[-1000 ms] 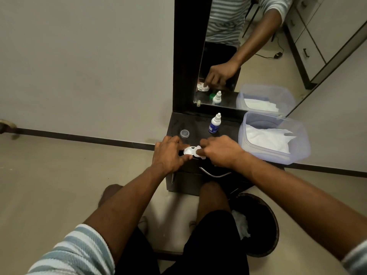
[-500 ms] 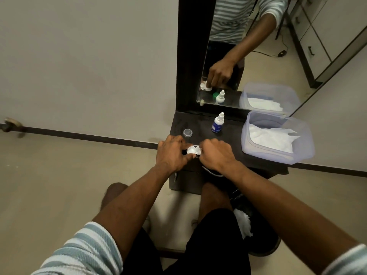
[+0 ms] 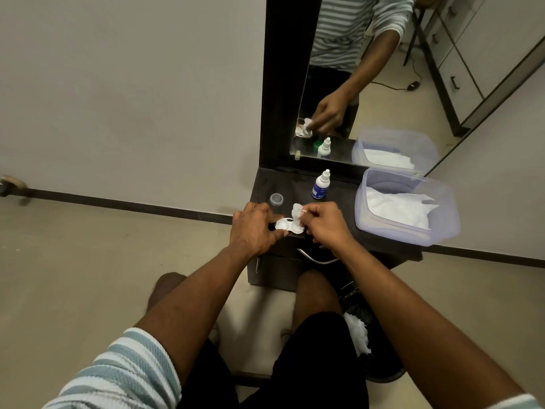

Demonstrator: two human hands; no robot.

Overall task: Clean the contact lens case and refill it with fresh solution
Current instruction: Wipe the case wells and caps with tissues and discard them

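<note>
The white contact lens case (image 3: 287, 225) lies open on the front edge of the dark table top (image 3: 339, 228). My left hand (image 3: 253, 228) holds the case's left end between thumb and fingers. My right hand (image 3: 323, 221) pinches a small white tissue wad (image 3: 297, 210) just above the case's right well. A small solution bottle (image 3: 320, 186) with a blue label and white cap stands upright behind the hands. A clear round cap (image 3: 276, 198) sits to the left of the bottle.
A clear plastic tub (image 3: 442, 219) holding white tissues stands on the right of the table. A mirror (image 3: 368, 84) rises behind the table. On the floor at the lower right a dark bin (image 3: 380, 370) holds crumpled tissue. My knees are under the table front.
My right hand has lifted a little off the case, so the tissue wad and both wells now show. The left hand keeps its hold on the case.
</note>
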